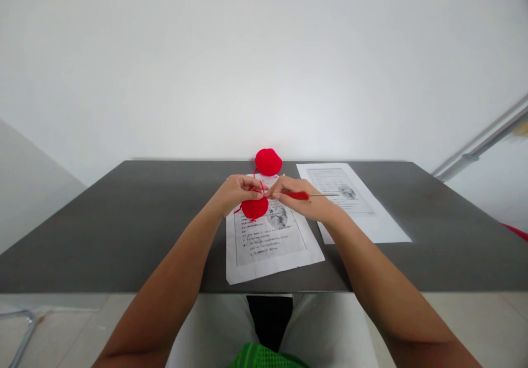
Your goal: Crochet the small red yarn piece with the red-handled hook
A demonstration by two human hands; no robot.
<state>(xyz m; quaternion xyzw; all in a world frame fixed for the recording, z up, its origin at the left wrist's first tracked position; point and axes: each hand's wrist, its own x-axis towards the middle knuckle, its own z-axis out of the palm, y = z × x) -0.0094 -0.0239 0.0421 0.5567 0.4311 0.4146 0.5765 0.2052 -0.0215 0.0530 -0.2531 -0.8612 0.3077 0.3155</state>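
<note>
A round red crocheted piece (254, 208) hangs from my left hand (238, 193), whose thumb and fingers pinch its upper edge. My right hand (303, 195) is closed around a crochet hook (297, 195) with a red grip; its thin metal shaft sticks out to the right. The hook's working tip meets the piece between my two hands and is too small to make out. Red yarn (254, 174) runs from my left fingers up to a red yarn ball (268, 161) at the table's back edge.
Under my hands lies a printed sheet (268, 252) with text and a picture. A second printed sheet (371, 222) is to its right. Both rest on the dark grey table (136, 219), which meets a white wall (264, 65). A metal rail (490, 142) slants at the right.
</note>
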